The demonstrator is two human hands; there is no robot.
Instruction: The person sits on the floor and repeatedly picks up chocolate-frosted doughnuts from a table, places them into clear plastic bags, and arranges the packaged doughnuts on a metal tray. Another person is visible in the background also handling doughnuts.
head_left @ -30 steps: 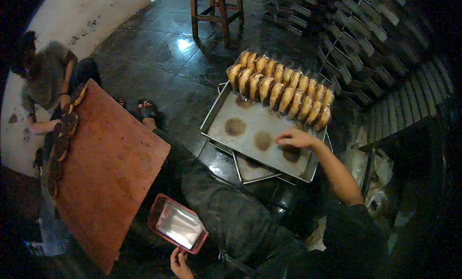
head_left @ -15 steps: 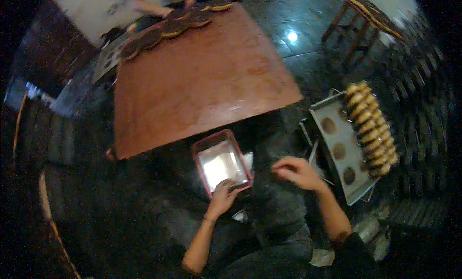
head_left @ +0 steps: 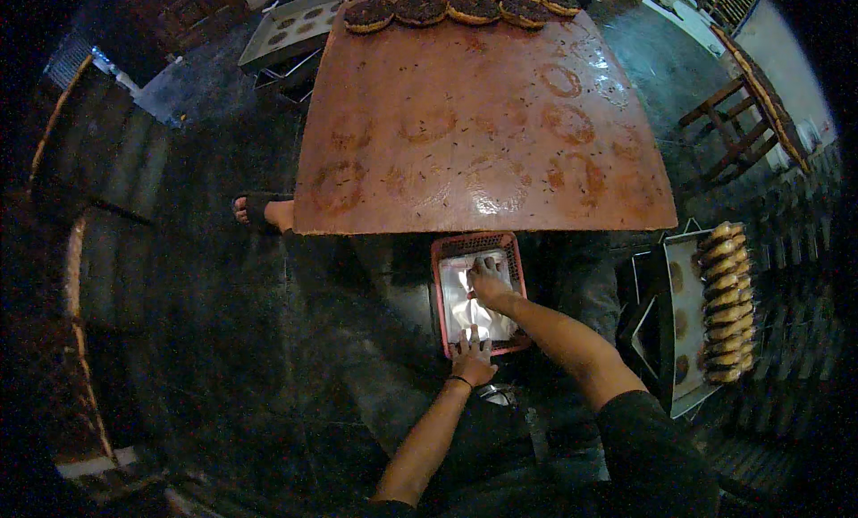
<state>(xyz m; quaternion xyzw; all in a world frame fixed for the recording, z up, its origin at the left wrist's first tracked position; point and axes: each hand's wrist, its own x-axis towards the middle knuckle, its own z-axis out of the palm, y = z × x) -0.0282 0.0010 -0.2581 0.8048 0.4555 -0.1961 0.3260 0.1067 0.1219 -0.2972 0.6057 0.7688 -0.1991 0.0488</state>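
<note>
Plastic basket (head_left: pixel 474 244), pinkish red with meshed walls, sits in the lower middle of the frame, just below the near edge of a reddish-brown tabletop (head_left: pixel 429 174). Inside it lies a stack of clear, shiny plastic film (head_left: pixel 456 290), its surface catching bright glare.

Both bare hands are at this film. The right hand (head_left: pixel 490 286) reaches in from the lower right, its fingers bent downward onto the upper part of the stack; whether thumb and fingertips are pinched together on a piece of film cannot be told. The left hand (head_left: pixel 472 366), with a dark band (head_left: pixel 462 380) at its wrist, comes over the basket's near rim, fingers stretched out and slightly apart, their tips resting at the lower end of the film.

Along the far edge of the tabletop, at the top of the frame, round buns (head_left: pixel 420 8) with dark crumbly topping lie close together. Nearer, the surface shows ring-shaped stains and scattered dark crumbs.

At the right of the frame, a metal tray (head_left: pixel 684 290) with round brown spots bears a row of golden buns (head_left: pixel 728 303) in clear wrapping. A wooden stool (head_left: pixel 737 125) stands at the upper right, another spotted tray (head_left: pixel 290 26) at the upper left, and a sandalled foot (head_left: pixel 259 210) shows beside the tabletop's left edge.
</note>
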